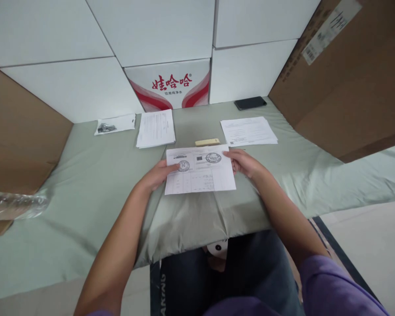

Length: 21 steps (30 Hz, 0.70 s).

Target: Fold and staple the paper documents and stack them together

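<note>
A printed sheet of paper (pixel 200 173) with round stamps and a table lies flat on the pale green cloth (pixel 95 184) right in front of me. My left hand (pixel 158 175) grips its left edge, thumb on top of the page. My right hand (pixel 243 162) pinches its right edge. Just beyond the sheet's far edge lies a small cream-coloured bar (pixel 207 142).
A paper stack (pixel 156 128) lies at the back left, another paper stack (pixel 248 131) at the back right. A black phone (pixel 250 103) and a small plastic bag (pixel 115 124) sit near the white boxes (pixel 171 83). Brown cartons (pixel 345 83) flank both sides.
</note>
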Motion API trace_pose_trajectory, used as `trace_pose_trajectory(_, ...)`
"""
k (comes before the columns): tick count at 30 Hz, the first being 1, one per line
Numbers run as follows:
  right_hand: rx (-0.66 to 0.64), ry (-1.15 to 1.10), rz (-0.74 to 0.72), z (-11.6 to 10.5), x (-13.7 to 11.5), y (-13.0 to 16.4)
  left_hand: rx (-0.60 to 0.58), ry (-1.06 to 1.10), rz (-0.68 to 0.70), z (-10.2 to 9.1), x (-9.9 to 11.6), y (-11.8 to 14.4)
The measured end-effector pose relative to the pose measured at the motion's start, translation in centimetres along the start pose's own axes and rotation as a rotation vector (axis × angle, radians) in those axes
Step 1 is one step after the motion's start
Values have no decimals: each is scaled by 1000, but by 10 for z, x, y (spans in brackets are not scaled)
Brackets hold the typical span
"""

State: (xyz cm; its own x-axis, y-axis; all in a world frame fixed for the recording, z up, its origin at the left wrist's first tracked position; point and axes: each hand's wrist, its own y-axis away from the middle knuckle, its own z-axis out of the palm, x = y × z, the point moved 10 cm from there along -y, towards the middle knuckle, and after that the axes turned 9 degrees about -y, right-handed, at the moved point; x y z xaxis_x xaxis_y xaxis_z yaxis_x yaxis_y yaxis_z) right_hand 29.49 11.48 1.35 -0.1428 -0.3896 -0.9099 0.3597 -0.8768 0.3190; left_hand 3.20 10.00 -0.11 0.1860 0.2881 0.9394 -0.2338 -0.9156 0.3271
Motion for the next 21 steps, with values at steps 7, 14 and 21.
trace_pose_trajectory(7,163,118,-39,-21,-5,-2,1,-56,-53,6,0,1)
trace_pose_trajectory(14,-5,337,45,-11,-10,8,203,-187,61,-5,-3,-9)
trace_pose_trajectory(21,-97,552,146,-14,-8,18,303,-423,191,2,15,-8)
